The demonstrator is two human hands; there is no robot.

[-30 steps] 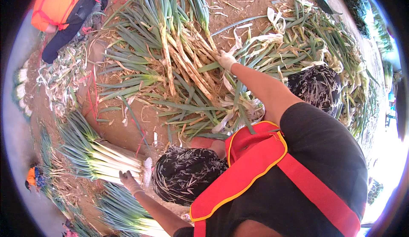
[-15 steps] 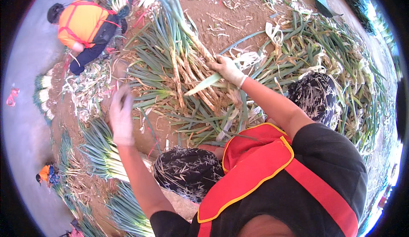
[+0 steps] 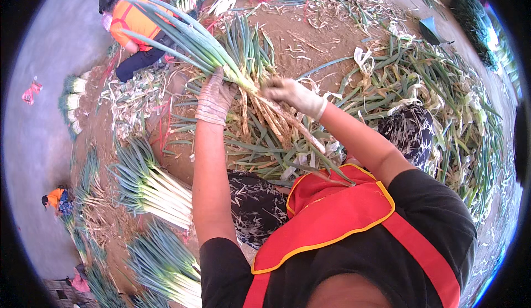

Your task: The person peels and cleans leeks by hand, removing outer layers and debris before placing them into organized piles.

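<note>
A long green onion (image 3: 182, 37) with a dirt-covered stalk and wide green leaves is lifted above the pile in front of me. My left hand (image 3: 214, 95), in a pale knit glove, grips it where the leaves meet the stalk. My right hand (image 3: 293, 95), also gloved, holds the brownish stalk just to the right, fingers pinching its outer skin. Under both hands lies a heap of uncleaned green onions (image 3: 260, 136) on the brown earth.
Cleaned white-stalked bundles (image 3: 152, 183) lie at my left, more bundles (image 3: 166, 269) lower down. Peeled leaves and skins (image 3: 442, 103) cover the ground on the right. A person in an orange vest (image 3: 133, 26) crouches far left; another small person (image 3: 55, 197) is at the left edge.
My left hand rose from the cleaned bundles at lower left to the pile and took hold of an onion. Both hands have lifted it, leaves pointing up-left.
</note>
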